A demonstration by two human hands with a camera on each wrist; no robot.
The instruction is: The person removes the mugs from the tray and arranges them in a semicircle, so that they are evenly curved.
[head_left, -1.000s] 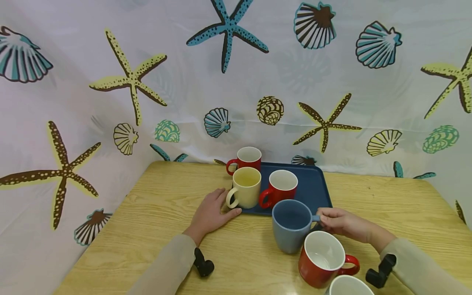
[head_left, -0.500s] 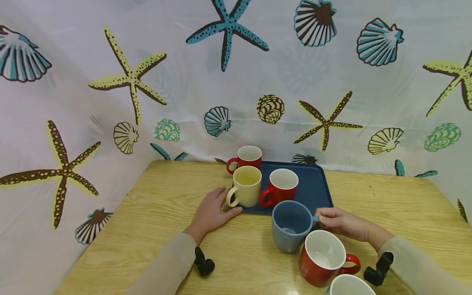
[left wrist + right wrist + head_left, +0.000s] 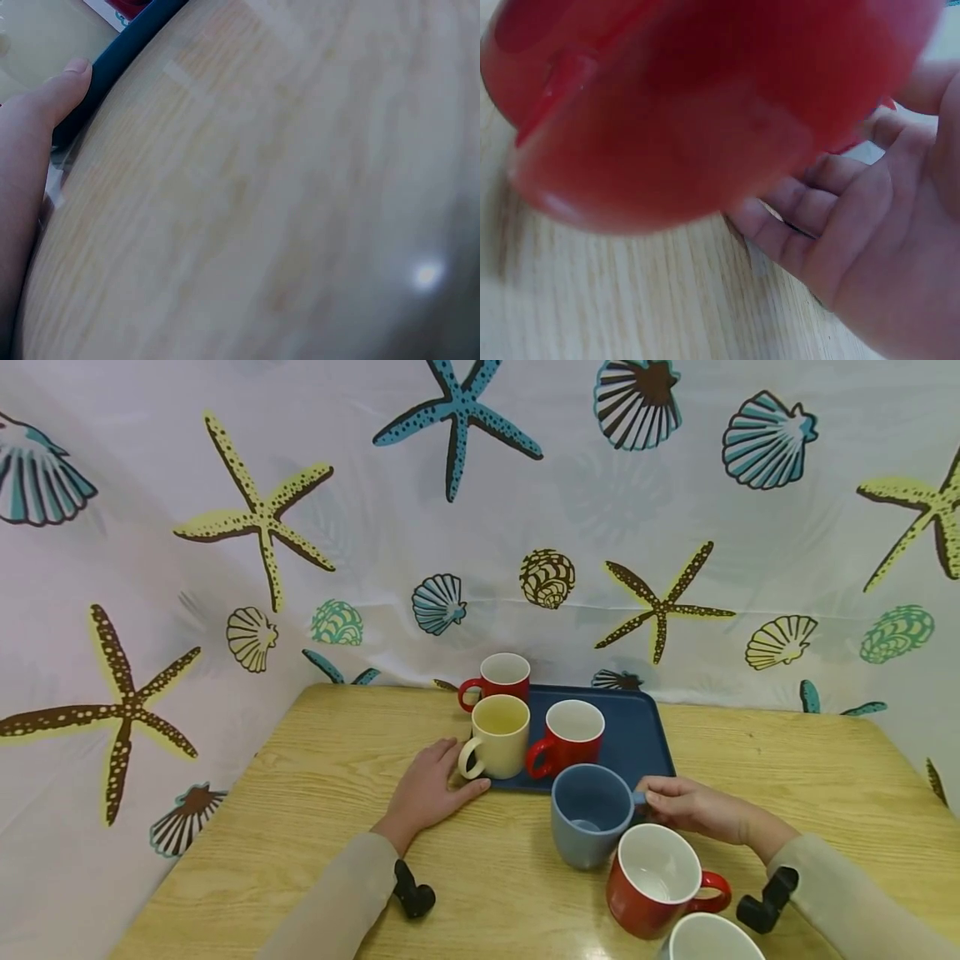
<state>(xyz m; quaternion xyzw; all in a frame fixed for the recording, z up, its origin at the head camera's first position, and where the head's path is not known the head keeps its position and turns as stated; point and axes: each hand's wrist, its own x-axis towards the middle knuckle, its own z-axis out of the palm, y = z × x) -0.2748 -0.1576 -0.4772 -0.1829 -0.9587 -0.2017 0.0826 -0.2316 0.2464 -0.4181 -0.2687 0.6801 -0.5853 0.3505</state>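
My right hand [image 3: 693,808] pinches the handle of a blue mug [image 3: 588,852] just in front of the dark blue tray [image 3: 633,735]. Palm and curled fingers of that hand [image 3: 889,225] show in the right wrist view, where a red mug [image 3: 667,142] covers part of the fingertips. My left hand [image 3: 427,789] rests at the tray's front left corner, beside a cream mug [image 3: 501,756]. Its thumb [image 3: 64,90] touches the tray's rim in the left wrist view; its other fingertips are partly hidden by the cream mug's handle.
On the tray, a red mug [image 3: 573,747] stands right of the cream one and another red mug [image 3: 517,685] behind it. A red mug with a white inside [image 3: 637,902] stands close by the blue one, and a further mug [image 3: 708,935] is cut off at the frame's bottom.
The view has shifted slightly. Both hands and the mugs hold nearly the same places.
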